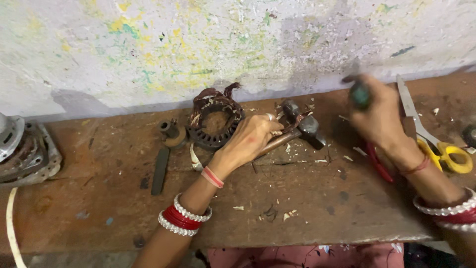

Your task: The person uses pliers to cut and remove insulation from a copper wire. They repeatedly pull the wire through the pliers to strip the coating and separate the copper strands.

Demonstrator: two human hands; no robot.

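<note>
Stator point(214, 120), dark ring with copper windings sticking up ragged at the top, sits on the table point(297, 198) near the wall, just left of my left hand point(250, 139). Windings are partly pulled loose, reddish strands bunched at the upper rim, core slots mostly visible, so I'd judge stripping is underway, not finished; some copper is left in the ring. Chips and scraps of insulation are scattered over the table around it.

Far left: a grey motor housing point(25, 151) at the table edge, a white cord point(11, 228) hanging below it. Next, a flat dark bar point(159, 171) lying on the table, and a small round bearing-like part point(171, 133) just beside the stator.

My left hand lies palm down, fingers curled closed around the wooden handle of the hammer point(302, 130), whose head rests on the table to the right of the stator. Wrist is bent inward, forearm coming up from the lower edge, red and white bangles on it.

My right hand point(379, 116) is raised over the table, blurred, fingers wrapped shut on a dark green-handled tool point(360, 94); I cannot tell its tip. Red-handled pliers point(379, 161) lie under that wrist. Further right, scissors with yellow handles point(436, 141) lie on the table, apart from the hand.
</note>
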